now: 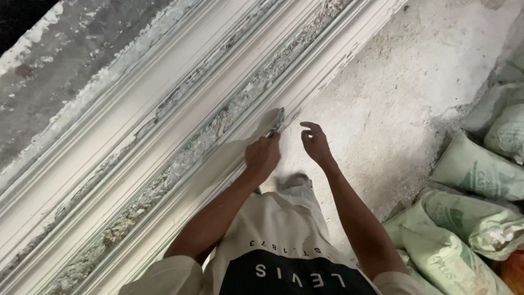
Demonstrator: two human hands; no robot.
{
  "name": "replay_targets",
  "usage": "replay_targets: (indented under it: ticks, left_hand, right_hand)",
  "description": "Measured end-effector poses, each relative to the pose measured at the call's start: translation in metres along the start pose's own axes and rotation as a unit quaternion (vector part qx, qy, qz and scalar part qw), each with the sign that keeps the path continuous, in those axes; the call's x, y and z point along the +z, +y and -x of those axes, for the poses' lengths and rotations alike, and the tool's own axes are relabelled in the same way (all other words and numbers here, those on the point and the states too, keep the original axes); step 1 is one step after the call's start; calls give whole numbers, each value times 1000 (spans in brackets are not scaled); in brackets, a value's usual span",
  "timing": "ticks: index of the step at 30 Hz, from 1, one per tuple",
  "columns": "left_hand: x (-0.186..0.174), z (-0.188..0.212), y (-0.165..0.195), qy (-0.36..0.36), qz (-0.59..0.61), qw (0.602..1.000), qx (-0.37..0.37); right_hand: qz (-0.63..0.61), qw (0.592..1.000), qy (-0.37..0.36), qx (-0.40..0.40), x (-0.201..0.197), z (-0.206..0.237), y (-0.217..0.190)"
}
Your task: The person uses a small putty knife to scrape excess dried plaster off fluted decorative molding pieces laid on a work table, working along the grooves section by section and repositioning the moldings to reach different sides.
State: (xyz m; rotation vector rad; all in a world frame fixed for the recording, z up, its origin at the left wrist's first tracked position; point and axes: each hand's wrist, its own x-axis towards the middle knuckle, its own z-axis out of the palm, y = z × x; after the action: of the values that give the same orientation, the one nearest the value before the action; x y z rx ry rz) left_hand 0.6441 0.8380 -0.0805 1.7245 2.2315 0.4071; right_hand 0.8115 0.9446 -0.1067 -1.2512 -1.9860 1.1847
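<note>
A long white plaster moulding (136, 136) runs diagonally across the floor, with ridges and a rough, crumbly groove along it. My left hand (263, 155) is closed on a small scraper blade (277, 122) whose tip rests against the moulding's near edge. My right hand (315, 142) hovers just to the right of it over the dusty floor, fingers loosely curled and apart, holding nothing. Below, my white and dark shirt and light trousers fill the lower middle of the view.
Several pale green filled sacks (469, 218) are stacked at the right edge. A dusty, white-powdered concrete floor (398, 93) lies between them and the moulding. Grey rough ground (65, 54) borders the moulding's far side.
</note>
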Motion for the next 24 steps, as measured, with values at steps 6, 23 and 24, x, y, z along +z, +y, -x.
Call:
replay_targets:
  ticks: [6, 23, 24]
  left_hand:
    - [17, -87, 54, 49, 40, 998, 13]
    - [-19, -77, 47, -122, -58, 986, -99]
    - [-7, -101, 58, -133, -68, 984, -99]
  right_hand:
    - [-35, 998, -16, -48, -26, -59, 11]
    - [149, 950, -25, -273, -186, -239, 88]
    - [161, 944, -15, -288, -182, -244, 88]
